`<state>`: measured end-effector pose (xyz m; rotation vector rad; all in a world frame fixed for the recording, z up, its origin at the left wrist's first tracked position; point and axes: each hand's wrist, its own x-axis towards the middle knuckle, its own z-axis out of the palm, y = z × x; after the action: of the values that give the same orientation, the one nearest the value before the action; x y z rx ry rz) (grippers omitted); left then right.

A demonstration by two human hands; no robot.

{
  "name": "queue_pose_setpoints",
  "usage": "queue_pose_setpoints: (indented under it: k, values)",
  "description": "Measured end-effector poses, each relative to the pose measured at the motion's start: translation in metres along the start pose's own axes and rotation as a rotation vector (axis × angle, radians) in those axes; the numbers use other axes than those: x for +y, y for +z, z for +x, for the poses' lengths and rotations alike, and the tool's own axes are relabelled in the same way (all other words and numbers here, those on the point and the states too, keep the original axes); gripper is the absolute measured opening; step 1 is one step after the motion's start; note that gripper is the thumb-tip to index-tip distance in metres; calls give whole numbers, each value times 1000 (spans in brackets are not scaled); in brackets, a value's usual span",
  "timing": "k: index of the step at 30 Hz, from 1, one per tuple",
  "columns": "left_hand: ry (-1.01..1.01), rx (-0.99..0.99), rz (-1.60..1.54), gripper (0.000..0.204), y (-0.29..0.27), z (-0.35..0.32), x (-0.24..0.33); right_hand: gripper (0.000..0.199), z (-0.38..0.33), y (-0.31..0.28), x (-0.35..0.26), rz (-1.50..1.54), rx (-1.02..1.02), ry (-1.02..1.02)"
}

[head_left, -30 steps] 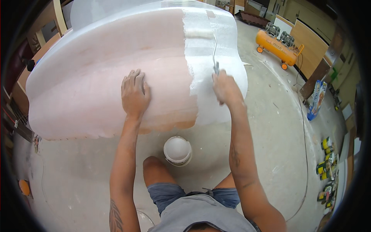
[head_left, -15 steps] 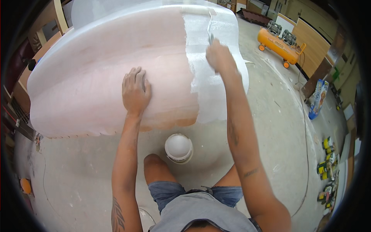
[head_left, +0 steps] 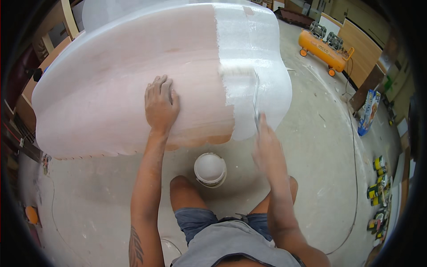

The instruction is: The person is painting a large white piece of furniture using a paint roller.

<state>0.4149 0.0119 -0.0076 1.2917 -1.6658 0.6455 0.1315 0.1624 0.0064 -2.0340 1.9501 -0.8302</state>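
A large curved panel (head_left: 124, 89) with a scalloped lower edge fills the upper left and middle, mostly pale pink. Its right end carries wet white paint (head_left: 262, 40). My right hand (head_left: 270, 149), smeared by motion, is closed around the handle of a paint roller (head_left: 256, 98). The roller's white sleeve lies on the panel at the border of the white paint. My left hand (head_left: 161, 104) rests flat on the pink surface, fingers stretched out and holding nothing. Between my knees and the panel stands a bucket (head_left: 210, 170) of white paint.
An orange air compressor (head_left: 324, 50) on wheels stands at the far right, with a dark hose (head_left: 356, 178) running along the floor. A blue bag (head_left: 368, 113) and several paint cans (head_left: 377, 191) line the right side. Wooden boards (head_left: 362, 42) lean behind the compressor.
My right hand has drawn the roller from the panel's top down toward me, to mid-height. White paint now covers more near the top. My left hand stays on the panel.
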Motion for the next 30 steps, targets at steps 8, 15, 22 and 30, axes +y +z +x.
queue_pose_setpoints:
  k: [8, 15, 22, 30]
  values:
    - [12, 3, -12, 30, 2, 2, -1, 63, 212, -42, -77, -107, 180, 7]
    - [28, 9, -18, 30, 4, 3, 5, 62, 281, -62, -78, -131, 170, 14]
    - [22, 26, 20, 29, -2, -3, -7, 61, 87, 14, -32, -127, 91, 52]
    - [40, 23, 27, 29, 8, 0, 1, 69, -119, 116, 39, -72, 225, 48]
